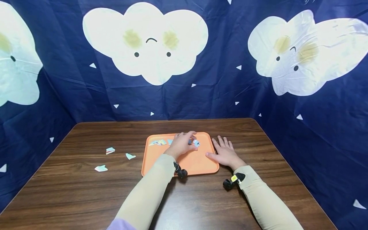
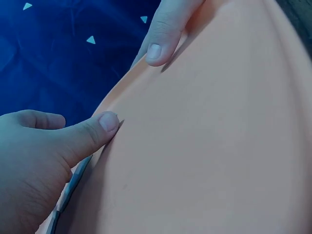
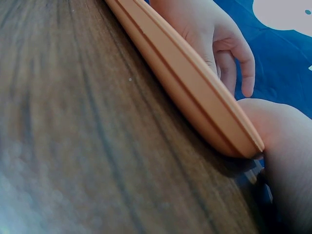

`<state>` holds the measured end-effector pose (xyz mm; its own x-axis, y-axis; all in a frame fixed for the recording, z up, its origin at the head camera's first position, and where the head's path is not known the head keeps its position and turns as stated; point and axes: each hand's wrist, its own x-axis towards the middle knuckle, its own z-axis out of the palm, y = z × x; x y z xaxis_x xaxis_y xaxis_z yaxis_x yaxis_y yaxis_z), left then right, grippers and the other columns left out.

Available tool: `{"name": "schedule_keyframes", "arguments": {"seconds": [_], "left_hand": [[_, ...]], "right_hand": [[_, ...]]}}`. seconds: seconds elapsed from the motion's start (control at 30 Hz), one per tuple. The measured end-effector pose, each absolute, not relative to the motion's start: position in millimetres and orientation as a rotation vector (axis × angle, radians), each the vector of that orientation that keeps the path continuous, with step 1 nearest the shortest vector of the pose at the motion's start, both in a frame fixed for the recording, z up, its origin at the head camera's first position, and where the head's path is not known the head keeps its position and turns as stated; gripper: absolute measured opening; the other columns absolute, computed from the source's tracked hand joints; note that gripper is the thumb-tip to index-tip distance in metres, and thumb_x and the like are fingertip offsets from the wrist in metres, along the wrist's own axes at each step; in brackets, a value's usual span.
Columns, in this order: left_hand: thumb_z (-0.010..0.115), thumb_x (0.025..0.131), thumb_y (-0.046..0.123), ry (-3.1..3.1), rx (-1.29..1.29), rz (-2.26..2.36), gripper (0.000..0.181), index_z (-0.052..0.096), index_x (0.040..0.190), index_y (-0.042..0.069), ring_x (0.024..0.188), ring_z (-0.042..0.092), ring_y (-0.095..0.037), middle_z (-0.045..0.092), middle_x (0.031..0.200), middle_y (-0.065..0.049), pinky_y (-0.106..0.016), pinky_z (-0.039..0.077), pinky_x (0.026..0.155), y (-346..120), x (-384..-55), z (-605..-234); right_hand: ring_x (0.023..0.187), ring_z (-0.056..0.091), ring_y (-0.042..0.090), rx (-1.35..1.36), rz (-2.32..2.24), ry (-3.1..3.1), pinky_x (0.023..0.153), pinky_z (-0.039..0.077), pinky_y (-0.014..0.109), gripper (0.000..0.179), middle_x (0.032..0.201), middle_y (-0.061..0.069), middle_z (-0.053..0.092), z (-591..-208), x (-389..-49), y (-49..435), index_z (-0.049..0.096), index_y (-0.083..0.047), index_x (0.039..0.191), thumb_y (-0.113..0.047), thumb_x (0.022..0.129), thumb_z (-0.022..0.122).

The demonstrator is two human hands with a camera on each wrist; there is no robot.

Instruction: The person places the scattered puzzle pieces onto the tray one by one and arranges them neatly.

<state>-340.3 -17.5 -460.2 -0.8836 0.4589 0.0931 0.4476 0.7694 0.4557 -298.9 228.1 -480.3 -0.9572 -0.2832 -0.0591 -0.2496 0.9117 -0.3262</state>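
You have picture bits near the tray's far edge, three other bits left on the counter, right hand wide, left hand maybe pinching, can't tell.

Creased navy cloth hangs beyond the far edge and along both sides of this dark wood-grain table with its rounded far corners. Big white clouds loom upside down before me on the fabric, small white triangles scattered around them. Pale light glares off the near tabletop.
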Motion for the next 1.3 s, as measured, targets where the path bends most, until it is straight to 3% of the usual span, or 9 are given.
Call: {"name": "schedule_keyframes", "arguments": {"seconds": [0.27,0.57,0.67,0.97,1.3], "left_hand": [[0.079,0.084,0.048,2.953,0.777,0.77,0.077,0.047,0.149,0.023,0.129,0.051,-0.029,0.067,0.131,0.007,-0.054,0.015,0.12,-23,-338,-457],[0.068,0.095,0.046,3.01,0.806,0.884,0.056,0.055,0.142,0.017,0.12,0.054,-0.027,0.065,0.135,0.003,-0.055,0.013,0.118,-50,-338,-447],[0.065,0.097,0.045,3.038,0.81,0.899,0.051,0.057,0.14,0.018,0.116,0.056,-0.025,0.064,0.134,0.003,-0.054,0.014,0.119,-61,-335,-440],[0.063,0.099,0.04,3.145,0.777,0.915,0.046,0.058,0.138,0.016,0.132,0.051,-0.029,0.061,0.137,-0.002,-0.052,0.017,0.119,-99,-322,-422],[0.062,0.1,0.035,3.205,0.721,0.997,0.043,0.06,0.134,0.01,0.125,0.055,-0.031,0.064,0.131,-0.008,-0.057,0.028,0.113,-143,-311,-419]], "right_hand": [[0.152,0.001,0.048,-0.411,-0.481,2.97,0.119,0.002,0.064,0.095,0.166,0.025,0.009,-480,-298,229,0.025,-0.006,0.16,-0.071,0.094,0.044],[0.152,0.0,0.047,-0.402,-0.491,2.96,0.119,0.001,0.063,0.096,0.166,0.024,0.008,-480,-296,228,0.024,-0.007,0.16,-0.073,0.094,0.044],[0.152,-0.001,0.047,-0.396,-0.501,2.96,0.119,0.001,0.063,0.096,0.167,0.024,0.008,-480,-295,228,0.024,-0.007,0.16,-0.072,0.093,0.045],[0.153,-0.001,0.046,-0.404,-0.502,2.957,0.119,0.0,0.063,0.097,0.167,0.023,0.007,-478,-294,228,0.023,-0.008,0.161,-0.074,0.093,0.044],[0.152,0.0,0.047,-0.423,-0.519,2.976,0.119,0.001,0.063,0.096,0.166,0.024,0.009,-476,-293,227,0.025,-0.006,0.16,-0.072,0.093,0.046]]}}
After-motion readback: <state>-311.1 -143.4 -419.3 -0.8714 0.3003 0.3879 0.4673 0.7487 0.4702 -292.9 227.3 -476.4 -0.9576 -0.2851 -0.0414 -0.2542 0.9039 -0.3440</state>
